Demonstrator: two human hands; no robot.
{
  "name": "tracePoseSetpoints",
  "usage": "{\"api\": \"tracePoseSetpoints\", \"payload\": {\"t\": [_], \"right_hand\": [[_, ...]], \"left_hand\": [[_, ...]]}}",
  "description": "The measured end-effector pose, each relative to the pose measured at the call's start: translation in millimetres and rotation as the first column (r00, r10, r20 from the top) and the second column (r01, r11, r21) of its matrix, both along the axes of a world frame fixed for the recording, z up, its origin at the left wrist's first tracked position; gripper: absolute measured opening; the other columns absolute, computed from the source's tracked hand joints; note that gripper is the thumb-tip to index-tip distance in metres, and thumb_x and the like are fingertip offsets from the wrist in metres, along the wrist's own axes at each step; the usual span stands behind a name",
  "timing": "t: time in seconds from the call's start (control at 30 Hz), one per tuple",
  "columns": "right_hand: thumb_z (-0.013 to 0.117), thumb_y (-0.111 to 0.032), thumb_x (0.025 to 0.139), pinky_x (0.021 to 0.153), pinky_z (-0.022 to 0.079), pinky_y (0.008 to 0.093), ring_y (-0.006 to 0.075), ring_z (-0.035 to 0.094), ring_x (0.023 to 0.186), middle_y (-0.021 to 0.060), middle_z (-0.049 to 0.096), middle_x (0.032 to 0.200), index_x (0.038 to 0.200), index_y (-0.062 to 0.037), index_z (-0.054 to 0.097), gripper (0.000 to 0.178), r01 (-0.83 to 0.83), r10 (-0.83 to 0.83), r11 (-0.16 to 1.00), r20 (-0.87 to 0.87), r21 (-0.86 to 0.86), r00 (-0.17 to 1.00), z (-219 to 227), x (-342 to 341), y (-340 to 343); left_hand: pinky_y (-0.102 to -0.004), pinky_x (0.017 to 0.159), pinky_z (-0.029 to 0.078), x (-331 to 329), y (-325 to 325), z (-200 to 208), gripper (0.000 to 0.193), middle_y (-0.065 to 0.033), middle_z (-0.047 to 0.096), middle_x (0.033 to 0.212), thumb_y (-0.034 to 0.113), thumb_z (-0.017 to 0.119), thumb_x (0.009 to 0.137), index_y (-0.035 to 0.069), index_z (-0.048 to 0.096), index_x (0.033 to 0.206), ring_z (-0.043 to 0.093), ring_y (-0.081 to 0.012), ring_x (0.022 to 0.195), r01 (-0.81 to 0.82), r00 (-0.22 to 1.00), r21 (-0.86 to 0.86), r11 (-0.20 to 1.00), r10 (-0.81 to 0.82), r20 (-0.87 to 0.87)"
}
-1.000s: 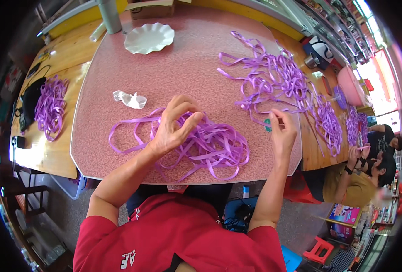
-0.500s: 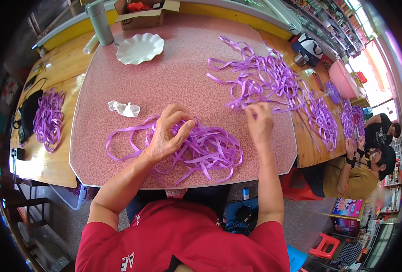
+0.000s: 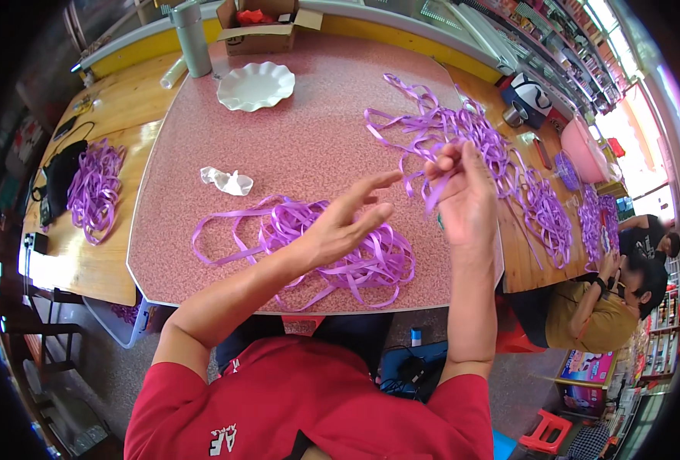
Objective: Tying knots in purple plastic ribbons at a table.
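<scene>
My right hand (image 3: 469,199) is raised over the right side of the pink speckled table (image 3: 179,253), its curled fingers closed on a purple ribbon (image 3: 434,195). Behind it spreads a tangled heap of purple ribbons (image 3: 474,126) running off the table's right edge. My left hand (image 3: 347,228) is over the nearer ribbon pile (image 3: 390,268), fingers stretched and apart, with nothing seen in it. That pile lies in loose loops near the front edge, one long loop reaching left. A crumpled white tissue (image 3: 228,182) rests left of it.
Far left stand a scalloped white dish (image 3: 255,86), a grey-green flask (image 3: 192,42) and an open cardboard box (image 3: 259,37). More purple ribbons (image 3: 94,192) lie on the left wooden table beside a black bag (image 3: 64,180). At right are a pink basin (image 3: 583,149) and two seated people (image 3: 593,314).
My right hand has turned and lifted, bringing a ribbon up from the far heap. My left hand has moved right off the near pile, fingers spreading. The view has shifted slightly.
</scene>
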State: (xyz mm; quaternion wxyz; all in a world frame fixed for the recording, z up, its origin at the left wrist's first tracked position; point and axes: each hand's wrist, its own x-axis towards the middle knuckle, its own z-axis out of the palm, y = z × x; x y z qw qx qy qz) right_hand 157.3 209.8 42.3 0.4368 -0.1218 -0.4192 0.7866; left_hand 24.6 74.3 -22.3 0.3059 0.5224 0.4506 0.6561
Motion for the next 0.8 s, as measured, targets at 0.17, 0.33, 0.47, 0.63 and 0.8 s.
{"api": "tracePoseSetpoints", "payload": {"t": [0.17, 0.33, 0.47, 0.63, 0.8], "right_hand": [[0.056, -0.019, 0.101, 0.081, 0.057, 0.0386, 0.0146, 0.062, 0.081, 0.0083, 0.067, 0.094, 0.102, -0.0061, 0.061, 0.014, -0.033, 0.029, 0.995, -0.037, -0.094, 0.999, -18.6, -12.5, -24.0], [0.055, -0.019, 0.102, 0.083, 0.053, 0.0365, 0.0144, 0.059, 0.083, 0.0062, 0.064, 0.097, 0.104, -0.0047, 0.062, 0.016, -0.013, 0.005, 0.994, -0.070, -0.111, 0.998, -31.0, -13.3, -33.4], [0.055, -0.018, 0.102, 0.082, 0.054, 0.0360, 0.0144, 0.060, 0.084, 0.0063, 0.064, 0.097, 0.103, -0.0054, 0.062, 0.015, 0.016, -0.022, 0.997, -0.071, -0.074, 0.997, -37.3, -14.3, -38.2], [0.061, -0.016, 0.098, 0.080, 0.053, 0.0301, 0.0135, 0.060, 0.087, 0.0069, 0.064, 0.098, 0.107, -0.0058, 0.061, 0.013, 0.046, -0.078, 0.990, 0.240, 0.136, 0.968, -35.4, -8.3, -35.4], [0.068, -0.015, 0.093, 0.086, 0.047, 0.0231, 0.0104, 0.056, 0.107, 0.0087, 0.059, 0.119, 0.119, -0.0032, 0.059, 0.030, 0.303, -0.653, 0.613, 0.253, 0.730, 0.714, -40.2, -12.0, -25.5]], "left_hand": [[-0.0353, 0.098, 0.046, -2.7, -2.4, -9.8, 0.033, -0.0099, 0.066, 0.109, 0.031, 0.054, 0.103, 0.001, 0.062, 0.114, 0.063, -0.0181, 0.104, 0.436, 0.886, -0.248, 0.865, -0.363, 0.288], [-0.0338, 0.087, 0.051, 3.5, -11.3, -12.6, 0.027, -0.0068, 0.067, 0.092, 0.030, 0.057, 0.101, 0.004, 0.062, 0.102, 0.065, -0.0169, 0.092, 0.474, 0.724, -0.203, 0.857, -0.249, 0.643], [-0.0311, 0.081, 0.052, 1.0, -9.3, -12.5, 0.025, -0.0060, 0.067, 0.091, 0.029, 0.061, 0.099, 0.004, 0.062, 0.099, 0.065, -0.0150, 0.087, 0.395, 0.845, -0.303, 0.867, -0.214, 0.490], [-0.0271, 0.075, 0.053, -34.2, -6.7, -2.6, 0.019, -0.0068, 0.067, 0.091, 0.019, 0.059, 0.099, 0.000, 0.059, 0.101, 0.066, -0.0139, 0.084, 0.318, 0.940, -0.296, 0.901, -0.259, 0.221], [-0.0300, 0.071, 0.053, -65.4, -15.2, 33.1, 0.016, -0.0069, 0.069, 0.085, 0.012, 0.058, 0.097, -0.001, 0.061, 0.105, 0.067, -0.0140, 0.077, 0.063, 0.967, -0.407, 0.911, -0.157, -0.202]]}}
